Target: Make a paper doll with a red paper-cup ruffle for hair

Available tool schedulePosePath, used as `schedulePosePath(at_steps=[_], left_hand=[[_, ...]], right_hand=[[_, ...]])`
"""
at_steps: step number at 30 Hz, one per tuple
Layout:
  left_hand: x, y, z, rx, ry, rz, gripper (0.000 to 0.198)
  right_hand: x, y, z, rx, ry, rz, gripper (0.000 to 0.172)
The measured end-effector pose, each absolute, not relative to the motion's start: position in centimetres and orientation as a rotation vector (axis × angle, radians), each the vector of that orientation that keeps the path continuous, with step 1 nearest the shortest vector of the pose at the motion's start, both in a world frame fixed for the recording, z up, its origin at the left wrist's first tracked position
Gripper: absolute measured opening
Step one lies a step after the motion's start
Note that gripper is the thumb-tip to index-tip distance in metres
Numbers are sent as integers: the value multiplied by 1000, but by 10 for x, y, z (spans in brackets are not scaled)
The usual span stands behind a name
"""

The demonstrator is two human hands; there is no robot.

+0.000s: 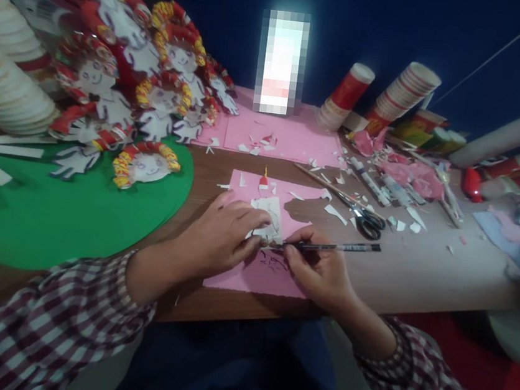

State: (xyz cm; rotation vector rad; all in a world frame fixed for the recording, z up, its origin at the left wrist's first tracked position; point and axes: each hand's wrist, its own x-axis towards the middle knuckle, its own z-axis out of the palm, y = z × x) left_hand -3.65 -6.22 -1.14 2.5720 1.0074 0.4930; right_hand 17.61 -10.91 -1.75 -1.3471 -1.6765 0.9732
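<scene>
My left hand [218, 234] is closed on a small white paper piece [268, 211] with dark drawn lines, its fingertips at the piece's lower edge. In my right hand [320, 267] is a dark pen [352, 247], gripped near its tip, which points left at the paper piece. Whether the tip touches the paper is hard to make out. Under both hands lies a pink sheet [236, 274] with a ragged cut on its upper right and dark pen marks below the fingers. A small red and white scrap [264, 182] rests on its upper part.
Black-handled scissors [369, 223] and markers [372, 181] lie to the right among white scraps. Paper dolls with red and yellow curls [148, 166] crowd the left, some on a green sheet [74, 217]. Stacked paper cups [405, 92] and a blurred-out lit screen [282, 63] stand behind.
</scene>
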Motion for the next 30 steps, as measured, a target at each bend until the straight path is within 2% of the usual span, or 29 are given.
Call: schedulePosePath(at_steps=[13, 18, 23, 30], left_hand=[[-38, -61, -15, 2542, 1011, 484, 35], [-35, -60, -18, 2522, 1036, 509, 29], [-37, -60, -23, 2511, 1026, 535, 39], [-38, -60, -21, 2551, 1031, 508, 41]], right_hand=[[187, -112, 10, -1312, -1458, 937, 8], [193, -101, 21, -1304, -1648, 894, 7], [180, -92, 20, -1221, -1926, 758, 8], [167, -85, -1, -1294, -1915, 1024, 4]])
